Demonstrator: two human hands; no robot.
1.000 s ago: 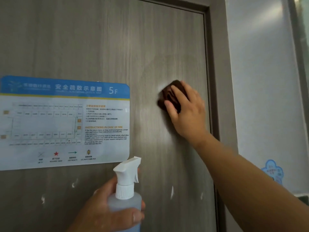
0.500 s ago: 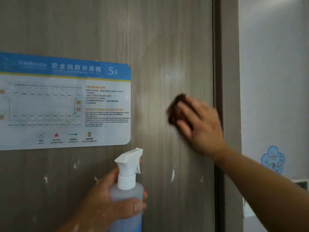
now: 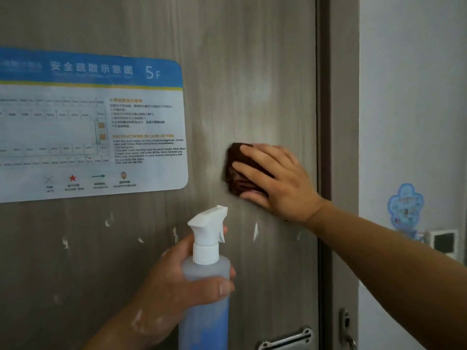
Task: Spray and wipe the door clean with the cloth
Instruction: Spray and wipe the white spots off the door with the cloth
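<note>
A dark brown folded cloth [image 3: 237, 170] lies flat against a grey wood-grain door [image 3: 240, 59], on its right half, near the closing edge. The right hand [image 3: 280, 183] presses it to the surface, fingers straight and slightly spread, fingertips pointing left. Below and to the left, the left hand [image 3: 171, 281] grips a translucent plastic spray bottle [image 3: 206, 279] with a white trigger head. Fingers and thumb curl round the body of the upright bottle, which holds bluish liquid. White flecks [image 3: 255, 231] dot the door beneath the cloth. A blue-and-white laminated evacuation poster [image 3: 88, 127] marked 5F is stuck to the door's left part. A metal door handle [image 3: 285, 338] shows at the bottom edge. Right of the grey door frame [image 3: 343, 97], a pale wall [image 3: 409, 84] bears a blue flower-shaped sticker [image 3: 405, 205].
</note>
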